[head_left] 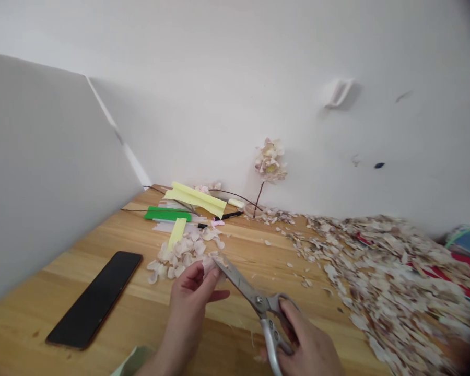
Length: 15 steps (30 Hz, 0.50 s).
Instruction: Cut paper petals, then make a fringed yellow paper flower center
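Observation:
My left hand pinches a small pale petal piece between thumb and fingers above the wooden table. My right hand grips the handles of metal scissors, whose blades point up and left and meet the petal piece. Just behind my left hand lies a small heap of pale cut petals.
A black phone lies face up at the left. Yellow and green paper strips, a pen and wire stems sit at the back by the wall, with a paper flower standing upright. A large heap of paper scraps covers the right side.

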### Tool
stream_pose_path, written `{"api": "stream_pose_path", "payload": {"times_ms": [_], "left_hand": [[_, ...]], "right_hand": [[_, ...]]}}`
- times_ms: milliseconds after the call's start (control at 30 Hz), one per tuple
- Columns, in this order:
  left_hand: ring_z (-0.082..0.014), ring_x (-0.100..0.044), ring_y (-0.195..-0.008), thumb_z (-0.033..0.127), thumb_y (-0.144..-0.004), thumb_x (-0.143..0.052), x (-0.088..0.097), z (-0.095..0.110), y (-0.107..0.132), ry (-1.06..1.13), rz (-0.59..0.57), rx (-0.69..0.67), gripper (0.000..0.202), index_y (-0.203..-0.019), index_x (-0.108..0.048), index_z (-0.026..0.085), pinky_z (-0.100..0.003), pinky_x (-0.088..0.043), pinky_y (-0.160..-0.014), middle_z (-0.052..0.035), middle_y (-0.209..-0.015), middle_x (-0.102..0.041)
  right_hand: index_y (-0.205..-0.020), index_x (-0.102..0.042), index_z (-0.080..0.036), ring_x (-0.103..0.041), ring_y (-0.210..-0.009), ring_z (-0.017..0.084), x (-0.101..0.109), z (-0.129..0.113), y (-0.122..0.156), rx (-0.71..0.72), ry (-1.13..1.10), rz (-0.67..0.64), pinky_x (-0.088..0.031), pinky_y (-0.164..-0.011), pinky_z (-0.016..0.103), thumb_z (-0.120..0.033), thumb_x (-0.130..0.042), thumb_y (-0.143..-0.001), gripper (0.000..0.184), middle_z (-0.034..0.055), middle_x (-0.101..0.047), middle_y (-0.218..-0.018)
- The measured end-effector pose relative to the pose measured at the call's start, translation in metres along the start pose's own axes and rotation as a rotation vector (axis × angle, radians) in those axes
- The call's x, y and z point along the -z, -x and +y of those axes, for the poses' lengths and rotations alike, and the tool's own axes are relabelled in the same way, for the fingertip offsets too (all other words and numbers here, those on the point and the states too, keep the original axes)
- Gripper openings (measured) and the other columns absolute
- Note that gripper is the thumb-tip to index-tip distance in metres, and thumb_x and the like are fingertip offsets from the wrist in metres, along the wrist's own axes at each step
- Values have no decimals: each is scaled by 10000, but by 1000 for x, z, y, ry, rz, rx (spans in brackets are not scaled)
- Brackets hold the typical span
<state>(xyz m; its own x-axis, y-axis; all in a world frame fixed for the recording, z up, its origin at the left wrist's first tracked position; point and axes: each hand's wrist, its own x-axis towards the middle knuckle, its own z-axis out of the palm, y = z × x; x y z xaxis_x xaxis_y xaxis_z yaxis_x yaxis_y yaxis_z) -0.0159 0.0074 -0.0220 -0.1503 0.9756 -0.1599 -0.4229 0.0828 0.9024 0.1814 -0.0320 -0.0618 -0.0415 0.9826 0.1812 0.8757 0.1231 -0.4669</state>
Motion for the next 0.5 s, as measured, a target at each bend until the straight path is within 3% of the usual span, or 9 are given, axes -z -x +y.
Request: {"api": "stream_pose_path", "payload": {"times_ms": [100, 300, 500], "left_hand": [[-171, -630, -721, 411, -561, -802, 1, 0, 0, 22, 5, -6, 299, -735, -706, 187, -262, -592, -564, -8, -737, -677], [-183, -643, -751, 413, -567, -800, 0, 1, 1, 37, -6, 14, 320, -760, -702, 177, -261, -593, -557, -23, -772, -694], [-162, -628, -722, 382, -581, -801, -1, 2, 1, 58, 1, 47, 292, -749, -702, 165, -261, -590, -564, -21, -767, -688]], "right_hand": [[-891, -565, -279, -676, -673, 216, 0, 1, 0, 32, 23, 14, -500, -572, 258, -328, -676, -600, 316, -12, -705, -808], [-964, -543, -237, -662, -681, 229, -3, 6, 3, 108, 182, 162, -503, -558, 274, -330, -648, -606, 385, 35, -683, -828], [-956, -542, -220, -665, -719, 236, -1, 4, 2, 116, 228, 162, -508, -561, 279, -293, -587, -623, 343, 52, -680, -842]]}}
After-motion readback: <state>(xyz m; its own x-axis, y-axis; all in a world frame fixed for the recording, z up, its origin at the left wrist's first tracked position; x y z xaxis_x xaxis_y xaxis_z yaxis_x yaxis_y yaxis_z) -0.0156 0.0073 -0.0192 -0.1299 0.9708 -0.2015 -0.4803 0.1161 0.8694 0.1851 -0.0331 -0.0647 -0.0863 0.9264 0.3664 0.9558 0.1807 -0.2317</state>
